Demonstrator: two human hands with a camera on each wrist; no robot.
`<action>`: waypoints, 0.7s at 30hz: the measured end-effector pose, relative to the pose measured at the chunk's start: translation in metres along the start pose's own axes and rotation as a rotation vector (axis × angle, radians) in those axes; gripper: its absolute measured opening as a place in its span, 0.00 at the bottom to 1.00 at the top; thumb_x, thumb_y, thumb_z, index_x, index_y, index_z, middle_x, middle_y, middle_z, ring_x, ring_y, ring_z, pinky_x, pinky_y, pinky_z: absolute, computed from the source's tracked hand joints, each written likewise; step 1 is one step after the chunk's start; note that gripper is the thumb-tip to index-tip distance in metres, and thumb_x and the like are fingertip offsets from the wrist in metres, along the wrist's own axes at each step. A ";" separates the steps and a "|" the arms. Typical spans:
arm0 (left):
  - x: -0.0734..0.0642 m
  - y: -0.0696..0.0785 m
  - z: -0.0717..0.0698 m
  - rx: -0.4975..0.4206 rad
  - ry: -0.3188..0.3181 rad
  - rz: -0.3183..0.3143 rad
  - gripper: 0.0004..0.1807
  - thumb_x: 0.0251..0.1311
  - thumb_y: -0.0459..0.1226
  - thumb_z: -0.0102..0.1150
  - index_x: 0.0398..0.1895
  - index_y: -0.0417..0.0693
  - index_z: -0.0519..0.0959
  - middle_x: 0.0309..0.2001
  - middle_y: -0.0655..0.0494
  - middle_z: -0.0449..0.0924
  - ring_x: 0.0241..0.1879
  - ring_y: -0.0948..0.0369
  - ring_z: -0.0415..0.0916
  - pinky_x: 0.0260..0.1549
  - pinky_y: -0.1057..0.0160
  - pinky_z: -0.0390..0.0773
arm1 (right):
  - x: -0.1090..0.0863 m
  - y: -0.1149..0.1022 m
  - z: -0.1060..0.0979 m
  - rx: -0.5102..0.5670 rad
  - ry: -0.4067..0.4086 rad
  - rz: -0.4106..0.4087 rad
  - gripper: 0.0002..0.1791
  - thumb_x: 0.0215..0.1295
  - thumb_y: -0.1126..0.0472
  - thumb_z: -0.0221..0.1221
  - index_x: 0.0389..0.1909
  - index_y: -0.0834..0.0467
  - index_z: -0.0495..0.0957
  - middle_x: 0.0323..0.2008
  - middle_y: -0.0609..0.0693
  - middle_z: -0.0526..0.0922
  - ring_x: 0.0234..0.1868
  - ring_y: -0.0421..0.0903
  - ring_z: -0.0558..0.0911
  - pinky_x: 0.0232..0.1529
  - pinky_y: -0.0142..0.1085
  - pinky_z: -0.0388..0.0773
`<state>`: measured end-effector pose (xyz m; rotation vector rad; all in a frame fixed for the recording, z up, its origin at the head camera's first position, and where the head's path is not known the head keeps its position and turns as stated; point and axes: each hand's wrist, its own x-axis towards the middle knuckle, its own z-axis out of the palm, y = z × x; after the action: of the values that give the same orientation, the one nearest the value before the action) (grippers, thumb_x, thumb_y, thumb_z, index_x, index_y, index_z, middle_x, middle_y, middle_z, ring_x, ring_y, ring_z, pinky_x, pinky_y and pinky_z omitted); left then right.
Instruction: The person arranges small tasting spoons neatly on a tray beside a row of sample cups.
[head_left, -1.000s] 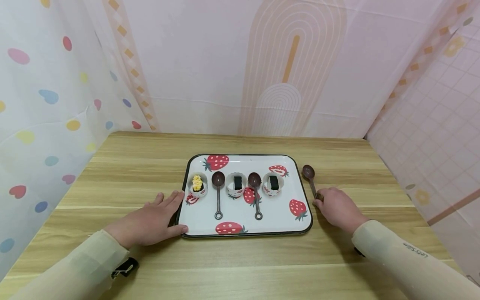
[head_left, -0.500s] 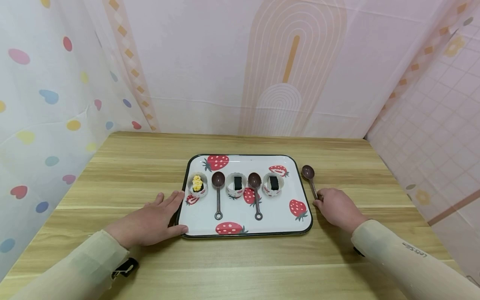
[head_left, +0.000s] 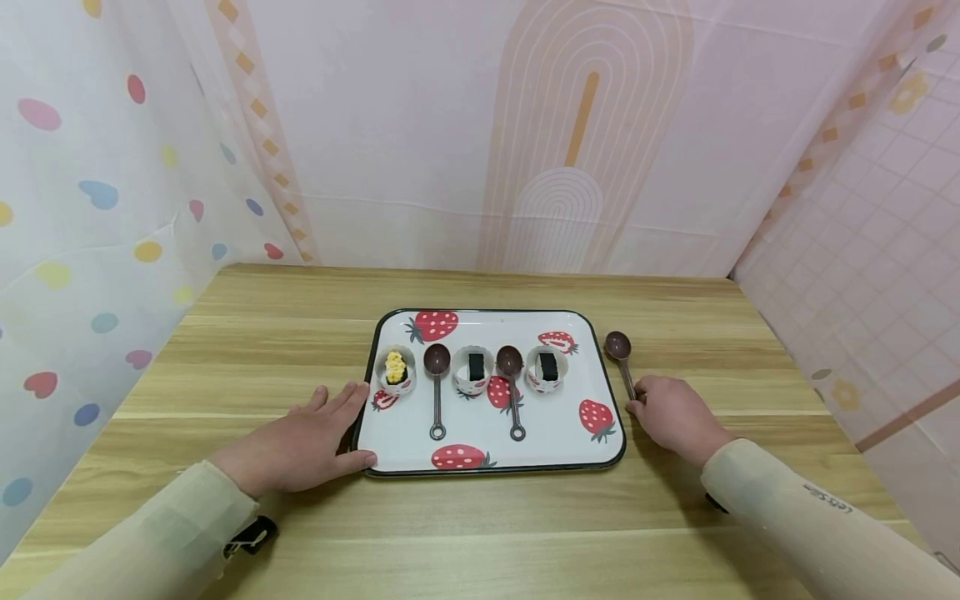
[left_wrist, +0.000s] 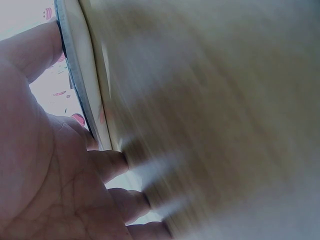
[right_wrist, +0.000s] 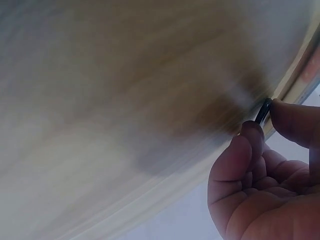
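Note:
A white strawberry-print tray (head_left: 555, 433) with a dark rim lies on the table. My left hand (head_left: 296, 446) rests at its left edge, thumb over the rim, fingers extended along the side. At the tray's right side, my right hand (head_left: 678, 417) pinches the handle end of a brown measuring spoon (head_left: 618, 345), its round bowl pointing away from me. In the right wrist view, thumb and forefinger grip the handle tip (right_wrist: 263, 110). Two more brown spoons lie on the tray, a left one (head_left: 437, 360) and a right one (head_left: 510, 361), alternating with three paper cups.
The left cup (head_left: 398, 389) holds a yellow-topped sushi piece (head_left: 395, 367). Seaweed-wrapped pieces sit in the middle cup (head_left: 471, 387) and the right cup (head_left: 544, 385). Behind the wooden table (head_left: 480, 533) hangs a patterned curtain (head_left: 405, 167), with others at both sides.

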<state>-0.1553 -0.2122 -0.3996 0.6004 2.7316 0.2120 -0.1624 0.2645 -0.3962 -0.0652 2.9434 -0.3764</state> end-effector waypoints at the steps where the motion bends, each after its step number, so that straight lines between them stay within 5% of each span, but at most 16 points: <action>1: 0.000 0.000 0.000 0.000 0.000 0.000 0.60 0.66 0.70 0.55 0.84 0.36 0.51 0.82 0.32 0.54 0.75 0.20 0.52 0.66 0.22 0.64 | 0.000 0.000 0.000 0.002 0.000 0.001 0.08 0.75 0.61 0.62 0.35 0.61 0.81 0.25 0.50 0.79 0.28 0.46 0.75 0.29 0.37 0.71; 21: 0.000 0.000 -0.001 -0.003 -0.007 -0.003 0.60 0.66 0.71 0.55 0.84 0.37 0.51 0.82 0.32 0.54 0.75 0.21 0.51 0.66 0.22 0.64 | 0.003 0.002 -0.002 0.083 -0.020 0.065 0.09 0.75 0.62 0.61 0.37 0.64 0.83 0.25 0.51 0.79 0.27 0.47 0.75 0.27 0.36 0.71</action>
<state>-0.1554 -0.2126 -0.3990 0.5956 2.7249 0.2126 -0.1659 0.2668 -0.3958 0.0364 2.8976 -0.4844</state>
